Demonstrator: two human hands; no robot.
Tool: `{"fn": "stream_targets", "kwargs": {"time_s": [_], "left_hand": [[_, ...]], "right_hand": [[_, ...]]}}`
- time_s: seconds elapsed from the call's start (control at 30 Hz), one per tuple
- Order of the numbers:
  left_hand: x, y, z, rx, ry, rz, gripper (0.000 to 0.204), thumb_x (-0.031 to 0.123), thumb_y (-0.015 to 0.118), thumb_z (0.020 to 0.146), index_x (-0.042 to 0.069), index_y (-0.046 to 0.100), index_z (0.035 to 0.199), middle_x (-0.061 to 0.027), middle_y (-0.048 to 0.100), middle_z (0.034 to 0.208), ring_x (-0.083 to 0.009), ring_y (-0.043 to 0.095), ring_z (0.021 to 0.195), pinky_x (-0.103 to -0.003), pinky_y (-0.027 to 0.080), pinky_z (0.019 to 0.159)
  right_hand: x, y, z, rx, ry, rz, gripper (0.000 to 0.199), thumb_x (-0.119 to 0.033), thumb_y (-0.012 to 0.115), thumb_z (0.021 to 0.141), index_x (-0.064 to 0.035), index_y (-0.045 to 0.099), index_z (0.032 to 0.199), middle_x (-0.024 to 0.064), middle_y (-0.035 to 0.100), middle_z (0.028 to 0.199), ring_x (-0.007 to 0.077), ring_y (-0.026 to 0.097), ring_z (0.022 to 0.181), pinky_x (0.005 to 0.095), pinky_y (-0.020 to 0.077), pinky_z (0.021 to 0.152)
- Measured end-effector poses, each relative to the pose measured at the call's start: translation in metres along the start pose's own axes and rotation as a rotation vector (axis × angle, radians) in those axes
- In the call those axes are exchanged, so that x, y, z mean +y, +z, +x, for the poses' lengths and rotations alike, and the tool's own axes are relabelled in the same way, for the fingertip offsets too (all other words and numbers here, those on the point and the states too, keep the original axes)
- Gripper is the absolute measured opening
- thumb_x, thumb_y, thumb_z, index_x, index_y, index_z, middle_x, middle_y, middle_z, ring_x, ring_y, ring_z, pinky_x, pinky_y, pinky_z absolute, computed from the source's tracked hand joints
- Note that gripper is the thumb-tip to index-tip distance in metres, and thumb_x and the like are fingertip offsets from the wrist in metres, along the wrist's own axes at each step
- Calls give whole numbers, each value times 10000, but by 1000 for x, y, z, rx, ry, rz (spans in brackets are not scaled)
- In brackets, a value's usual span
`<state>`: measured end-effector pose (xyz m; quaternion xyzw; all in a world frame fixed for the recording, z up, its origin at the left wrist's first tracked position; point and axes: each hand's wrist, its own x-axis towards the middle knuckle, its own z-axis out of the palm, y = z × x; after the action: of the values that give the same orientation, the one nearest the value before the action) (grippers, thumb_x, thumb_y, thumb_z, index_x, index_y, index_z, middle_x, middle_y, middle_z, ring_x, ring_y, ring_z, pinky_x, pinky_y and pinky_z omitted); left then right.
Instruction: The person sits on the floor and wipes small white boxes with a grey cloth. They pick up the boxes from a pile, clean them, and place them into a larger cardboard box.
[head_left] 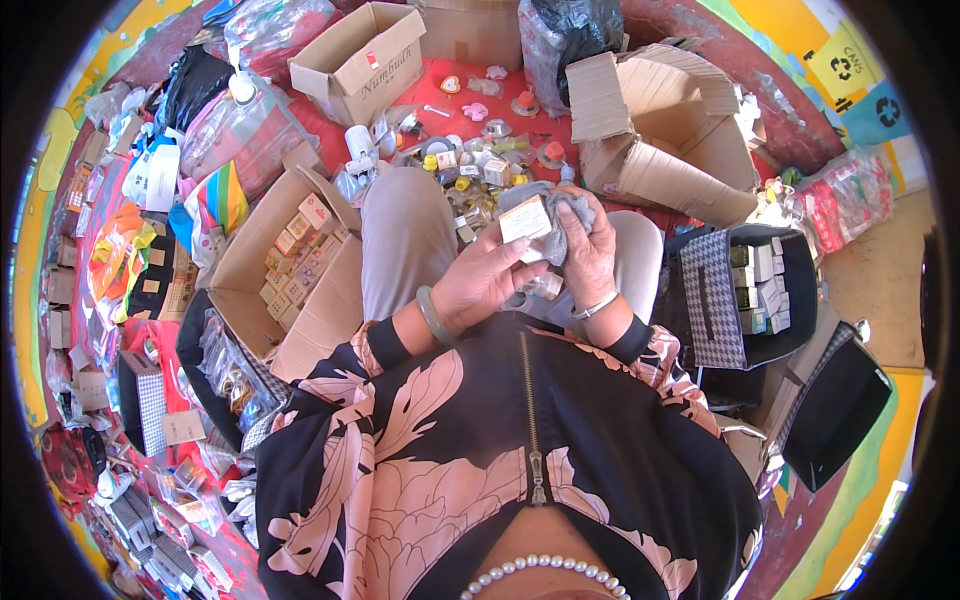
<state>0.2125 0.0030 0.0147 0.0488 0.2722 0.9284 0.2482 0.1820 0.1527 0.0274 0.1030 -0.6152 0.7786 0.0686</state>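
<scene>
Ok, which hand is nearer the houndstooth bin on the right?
Right: the right hand, with a grey cloth, is left of the houndstooth bin, across the right knee; the left hand, holding a small white box, is farther left.

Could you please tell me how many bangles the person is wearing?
2: a green bangle on the left wrist, a silver bangle on the right wrist; sleeves might hide more.

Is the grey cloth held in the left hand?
No, the right hand holds the grey cloth, while the left hand holds the small white box.
</scene>
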Motion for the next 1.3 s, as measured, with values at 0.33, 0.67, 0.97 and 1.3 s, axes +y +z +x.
{"fn": "stream_targets", "kwargs": {"time_s": [0.33,0.67,0.97,1.3], "left_hand": [[9,-12,0,90,151,-60,495,7,528,863,88,374,1327,-108,466,1287,-297,478,1175,-460,413,977],[4,-9,1,28,269,286,660,-48,604,787,37,296,1364,-89,421,1314,-214,423,1223,-348,352,1016],[4,-13,-6,-56,192,561,700,4,672,757,16,285,1340,-73,441,1243,-160,455,1156,-323,380,985],[22,-2,0,178,278,1347,605,46,661,680,-11,395,1221,-123,474,1171,-211,498,1088,-331,421,914]], "right_hand": [[3,-28,14,144,140,299,347,-288,432,960,-32,506,1182,74,563,1109,164,544,1001,294,444,873],[-20,-5,9,-392,-65,-399,444,-281,563,898,-47,464,1262,92,533,1208,191,491,1123,303,371,964],[8,-6,13,-31,297,43,220,-130,582,888,-31,559,1083,48,624,975,120,584,874,262,484,768],[-28,-20,17,-242,319,289,499,-384,510,913,-64,432,1288,93,560,1134,188,573,966,310,465,846]]}}
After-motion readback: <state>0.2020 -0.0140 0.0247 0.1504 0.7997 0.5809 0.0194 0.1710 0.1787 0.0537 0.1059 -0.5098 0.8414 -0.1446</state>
